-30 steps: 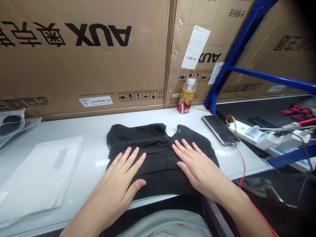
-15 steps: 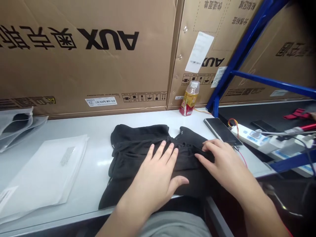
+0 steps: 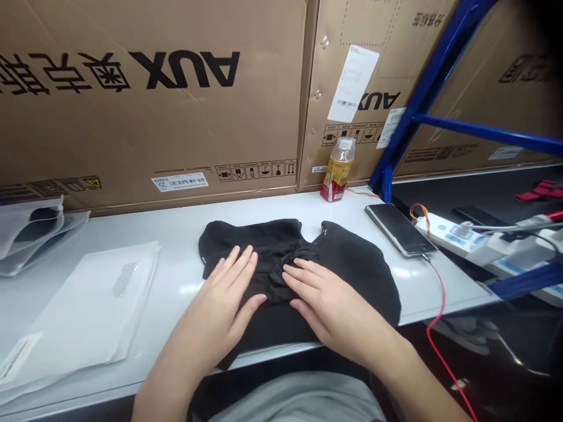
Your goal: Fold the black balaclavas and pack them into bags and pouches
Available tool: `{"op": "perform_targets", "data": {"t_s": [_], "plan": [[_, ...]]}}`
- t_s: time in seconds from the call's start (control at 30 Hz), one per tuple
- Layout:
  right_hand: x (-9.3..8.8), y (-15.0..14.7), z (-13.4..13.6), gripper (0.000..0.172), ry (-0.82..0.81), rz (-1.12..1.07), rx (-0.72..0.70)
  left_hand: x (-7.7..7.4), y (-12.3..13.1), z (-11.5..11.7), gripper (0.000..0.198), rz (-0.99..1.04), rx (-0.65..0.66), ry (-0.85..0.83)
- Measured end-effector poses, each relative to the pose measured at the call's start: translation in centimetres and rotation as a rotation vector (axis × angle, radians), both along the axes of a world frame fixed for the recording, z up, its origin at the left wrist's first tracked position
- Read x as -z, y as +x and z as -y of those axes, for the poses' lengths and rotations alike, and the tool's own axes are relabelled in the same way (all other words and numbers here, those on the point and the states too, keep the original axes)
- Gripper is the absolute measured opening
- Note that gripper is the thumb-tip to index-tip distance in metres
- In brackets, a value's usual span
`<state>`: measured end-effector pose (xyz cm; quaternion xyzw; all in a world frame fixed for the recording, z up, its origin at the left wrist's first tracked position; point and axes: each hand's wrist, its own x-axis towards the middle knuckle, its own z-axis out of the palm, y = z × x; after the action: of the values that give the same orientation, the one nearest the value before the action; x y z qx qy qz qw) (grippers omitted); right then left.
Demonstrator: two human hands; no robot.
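Observation:
A black cloth garment (image 3: 354, 269) lies folded in a bunched shape on the white table (image 3: 185, 252), with a notch at its far edge. My left hand (image 3: 220, 305) rests flat on its left part, fingers spread. My right hand (image 3: 328, 305) lies flat beside it on the garment's middle, fingertips on a gathered fold. Neither hand grips the cloth. The hands hide much of the garment's centre, and its lower edge hangs near the table's front edge.
Clear plastic bags (image 3: 30, 237) and a flat white packet (image 3: 83, 310) lie to the left. Behind stand a drink bottle (image 3: 338, 170) and cardboard boxes (image 3: 153, 117). To the right are a phone (image 3: 398, 228), a power strip (image 3: 453, 234), and a blue rack (image 3: 422, 88).
My right hand has moved left from the garment's right side to its middle. My left hand has shifted left. The garment's lower left part no longer sticks out, and its right side lies wider.

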<state>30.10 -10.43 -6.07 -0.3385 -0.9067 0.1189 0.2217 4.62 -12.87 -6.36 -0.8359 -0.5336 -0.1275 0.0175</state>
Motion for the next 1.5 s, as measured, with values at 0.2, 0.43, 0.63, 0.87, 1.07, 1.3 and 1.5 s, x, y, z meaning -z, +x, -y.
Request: {"op": "perform_targets", "data": {"t_s": [0.2, 0.43, 0.63, 0.87, 1.07, 1.3, 1.5], "plan": [[-1.2, 1.8, -0.4, 0.043, -0.113, -0.309, -0.021, 1.3, -0.7, -0.2, 0.058, 0.003, -0.056, -0.043], [0.5, 2.6, -2.3, 0.023, -0.061, -0.235, 0.494, 0.9, -0.6, 0.2, 0.055, 0.028, -0.048, -0.052], [0.2, 0.8, -2.1, 0.04, -0.175, -0.104, 0.567, 0.7, -0.7, 0.5, 0.046, 0.133, 0.03, 0.073], [-2.6, 1.5, -3.3, 0.013, -0.356, -0.275, 0.569, 0.3, -1.0, 1.0, 0.04, 0.448, -0.094, 0.244], [-5.3, 2.8, -2.9, 0.024, -0.081, -0.186, 0.646, 0.7, -0.7, 0.7, 0.04, 0.387, -0.075, 0.106], [-4.3, -2.6, -1.6, 0.038, -0.265, -0.25, 0.036, 0.7, -1.0, 0.9, 0.04, 0.357, -0.051, 0.059], [-2.0, -1.7, -3.0, 0.035, -0.04, -0.326, 0.27, -2.7, 2.7, 0.0, 0.041, 0.428, -0.143, 0.117]]}}
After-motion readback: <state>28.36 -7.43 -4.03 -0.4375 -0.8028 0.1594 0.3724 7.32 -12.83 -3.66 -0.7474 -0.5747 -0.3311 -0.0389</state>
